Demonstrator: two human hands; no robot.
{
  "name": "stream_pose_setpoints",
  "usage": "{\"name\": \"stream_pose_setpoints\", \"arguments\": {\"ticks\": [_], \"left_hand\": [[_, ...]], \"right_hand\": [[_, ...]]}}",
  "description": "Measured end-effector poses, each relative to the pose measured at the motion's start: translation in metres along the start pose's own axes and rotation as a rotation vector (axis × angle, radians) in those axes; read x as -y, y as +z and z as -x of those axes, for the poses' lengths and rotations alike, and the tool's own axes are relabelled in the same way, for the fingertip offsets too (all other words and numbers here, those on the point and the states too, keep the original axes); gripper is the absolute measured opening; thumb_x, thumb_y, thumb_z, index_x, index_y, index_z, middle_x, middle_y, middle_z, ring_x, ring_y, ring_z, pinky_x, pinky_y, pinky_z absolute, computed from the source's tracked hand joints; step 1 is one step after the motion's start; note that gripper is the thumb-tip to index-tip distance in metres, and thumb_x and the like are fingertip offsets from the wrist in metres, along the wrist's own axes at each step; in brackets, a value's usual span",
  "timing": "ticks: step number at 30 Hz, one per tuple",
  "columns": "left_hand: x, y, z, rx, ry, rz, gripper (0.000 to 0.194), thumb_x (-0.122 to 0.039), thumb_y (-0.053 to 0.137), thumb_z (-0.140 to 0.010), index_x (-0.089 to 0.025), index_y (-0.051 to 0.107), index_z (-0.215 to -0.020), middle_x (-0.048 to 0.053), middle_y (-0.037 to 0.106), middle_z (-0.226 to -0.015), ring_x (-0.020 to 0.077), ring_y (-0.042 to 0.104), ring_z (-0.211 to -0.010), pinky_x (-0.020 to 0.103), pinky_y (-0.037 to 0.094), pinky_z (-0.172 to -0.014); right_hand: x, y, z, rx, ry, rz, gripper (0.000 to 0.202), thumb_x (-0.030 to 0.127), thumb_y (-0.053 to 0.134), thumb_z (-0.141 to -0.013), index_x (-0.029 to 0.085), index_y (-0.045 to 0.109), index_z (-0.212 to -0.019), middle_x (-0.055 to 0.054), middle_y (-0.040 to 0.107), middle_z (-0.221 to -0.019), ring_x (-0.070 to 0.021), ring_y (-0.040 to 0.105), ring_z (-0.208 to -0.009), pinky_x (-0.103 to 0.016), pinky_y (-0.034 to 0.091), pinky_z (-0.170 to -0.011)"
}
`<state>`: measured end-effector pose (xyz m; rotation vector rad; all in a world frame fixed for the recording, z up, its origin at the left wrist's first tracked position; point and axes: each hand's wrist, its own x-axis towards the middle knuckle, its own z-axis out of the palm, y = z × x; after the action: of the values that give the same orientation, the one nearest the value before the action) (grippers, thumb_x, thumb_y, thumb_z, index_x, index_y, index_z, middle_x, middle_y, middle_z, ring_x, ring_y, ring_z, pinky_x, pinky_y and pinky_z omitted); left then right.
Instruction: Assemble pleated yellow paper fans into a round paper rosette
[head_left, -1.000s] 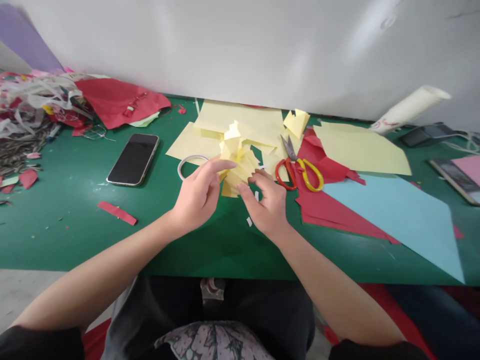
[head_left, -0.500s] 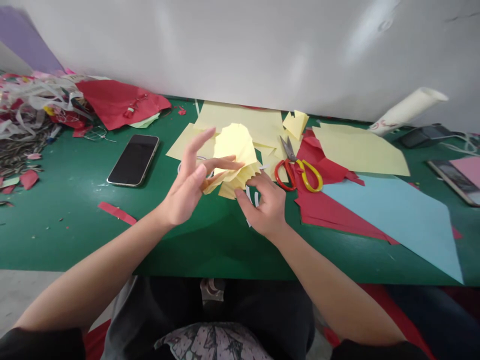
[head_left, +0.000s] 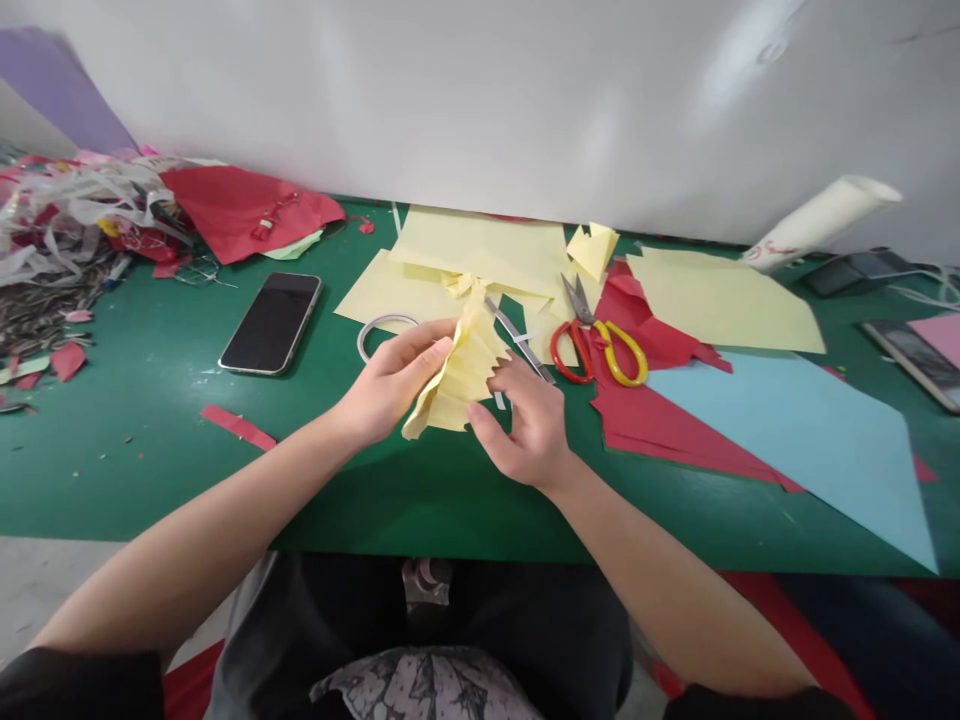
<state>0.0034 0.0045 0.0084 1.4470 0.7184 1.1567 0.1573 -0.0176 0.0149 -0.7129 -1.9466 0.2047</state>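
A folded, pleated piece of yellow paper [head_left: 466, 365] with jagged edges is held between both hands above the green table [head_left: 450, 500]. My left hand [head_left: 394, 380] is closed on its left side, thumb on top. On the right side, my right hand [head_left: 526, 420] pinches the paper's jagged edge between thumb and fingers. Just behind my right hand lies a grey metal tool [head_left: 521, 340] with white strips by it. A white ring [head_left: 364, 340] rests behind my left hand.
Red-and-yellow-handled scissors [head_left: 600, 340] lie right of my right hand, on red paper [head_left: 652, 415]. Blue paper [head_left: 795, 420] is further right. A phone [head_left: 271, 322] and a red strip [head_left: 238, 427] lie left. Yellow sheets [head_left: 480, 240] are behind.
The yellow paper has turned from its broad face to a narrower, pleated side and come lower. My left hand's raised, spread fingers have closed on it. The metal tool behind now shows.
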Motion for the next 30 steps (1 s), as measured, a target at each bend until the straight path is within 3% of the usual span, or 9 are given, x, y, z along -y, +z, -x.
{"name": "stream_pose_setpoints", "arguments": {"ticks": [5,11,15,19,22,26,30], "left_hand": [[0.013,0.002,0.003,-0.140,0.033,-0.015,0.026,-0.041,0.046,-0.083,-0.021,0.062,-0.087,0.005,0.062,-0.092,0.0173,0.059,-0.090,0.028,0.052,-0.070],[0.012,0.011,0.006,-0.071,-0.125,0.413,0.038,-0.046,0.037,-0.086,-0.023,0.051,-0.113,0.004,0.063,-0.096,0.0199,0.056,-0.103,0.033,0.049,-0.083],[0.005,0.015,0.006,-0.046,-0.211,0.514,0.048,-0.056,0.040,-0.078,-0.020,0.054,-0.106,0.005,0.065,-0.091,0.0236,0.055,-0.107,0.036,0.049,-0.084],[0.001,0.012,0.004,-0.030,-0.266,0.561,0.051,-0.060,0.042,-0.071,-0.018,0.056,-0.095,0.007,0.066,-0.084,0.0265,0.057,-0.103,0.038,0.050,-0.081],[0.001,0.008,0.004,0.021,-0.339,0.578,0.044,-0.054,0.049,-0.067,-0.018,0.056,-0.092,0.007,0.066,-0.080,0.0265,0.060,-0.097,0.036,0.051,-0.077],[0.001,0.007,0.005,0.058,-0.386,0.590,0.037,-0.045,0.049,-0.068,-0.018,0.056,-0.092,0.005,0.066,-0.080,0.0242,0.063,-0.089,0.033,0.052,-0.069],[0.000,0.008,0.006,0.060,-0.397,0.578,0.038,-0.038,0.053,-0.065,-0.019,0.055,-0.098,0.003,0.066,-0.082,0.0207,0.064,-0.082,0.030,0.052,-0.065]], "right_hand": [[0.002,0.004,0.002,0.029,0.010,0.052,0.008,0.020,0.051,-0.077,0.020,0.044,-0.073,0.000,0.051,-0.065,-0.0116,0.048,-0.062,-0.025,0.044,-0.054],[-0.003,0.014,0.007,0.050,-0.070,0.226,0.019,0.032,0.057,-0.076,0.019,0.046,-0.084,-0.003,0.056,-0.071,-0.0159,0.051,-0.068,-0.032,0.048,-0.062],[-0.005,0.015,0.008,0.065,-0.156,0.218,0.027,0.033,0.060,-0.076,0.016,0.049,-0.093,-0.008,0.061,-0.087,-0.0201,0.056,-0.087,-0.037,0.049,-0.078],[-0.005,0.012,0.008,0.113,-0.219,0.165,0.022,0.023,0.048,-0.083,0.013,0.052,-0.102,-0.010,0.060,-0.098,-0.0204,0.052,-0.103,-0.038,0.048,-0.087],[-0.003,0.010,0.008,0.053,-0.218,0.268,0.018,0.016,0.046,-0.082,0.016,0.057,-0.096,-0.008,0.058,-0.099,-0.0193,0.051,-0.097,-0.038,0.048,-0.082],[-0.001,0.009,0.007,-0.076,-0.216,0.422,0.008,0.024,0.055,-0.074,0.017,0.060,-0.076,-0.011,0.047,-0.118,-0.0265,0.043,-0.109,-0.047,0.042,-0.089],[-0.003,0.008,0.005,0.079,-0.240,0.414,0.015,0.030,0.054,-0.075,0.017,0.054,-0.067,-0.011,0.047,-0.123,-0.0283,0.039,-0.120,-0.047,0.039,-0.097]]}}
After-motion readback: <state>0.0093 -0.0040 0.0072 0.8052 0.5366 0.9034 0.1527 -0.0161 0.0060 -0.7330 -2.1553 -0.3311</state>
